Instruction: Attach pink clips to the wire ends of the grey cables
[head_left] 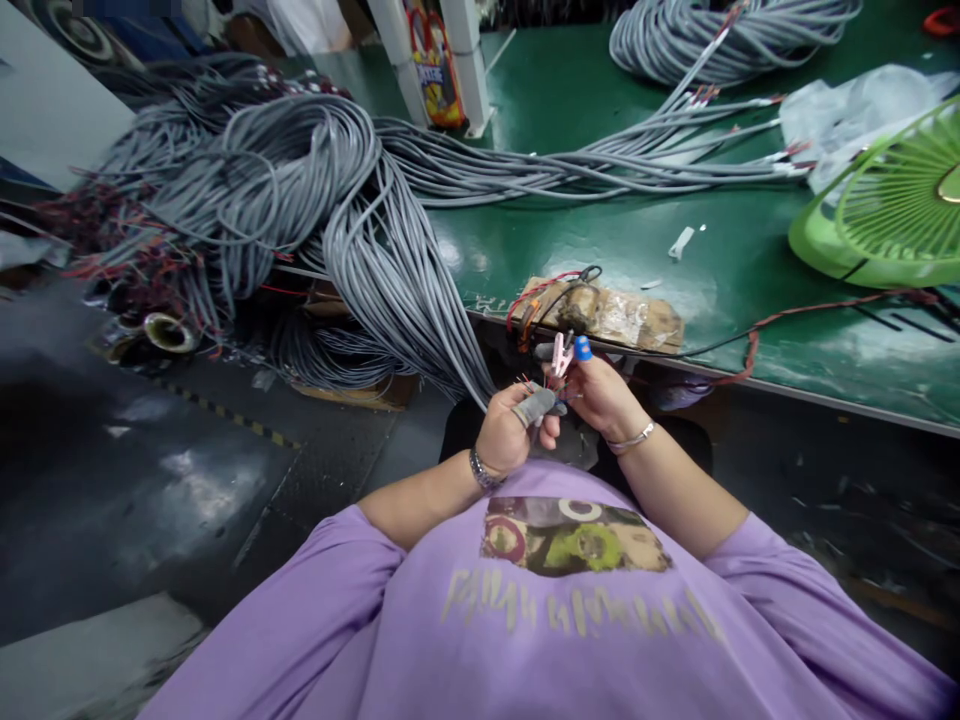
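The cables are grey, with wire ends reddish. The desk is green; the fan, lime green. The clip is pale pink, the finger cap blue, the shirt lilac, and the floor strip striped yellow and black.

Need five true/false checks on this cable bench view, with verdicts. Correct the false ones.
1. The left hand has every finger and the thumb bare. False: a grey cover is on one digit of the left hand.
2. A blue cap sits on a digit of the right hand. True.
3. The fan is orange. False: the fan is green.
4. Some of the grey cables hang over the edge of the green table. True.
5. Both wrists are without bands. False: a dark metal band is on the left wrist and a silver bracelet on the right.
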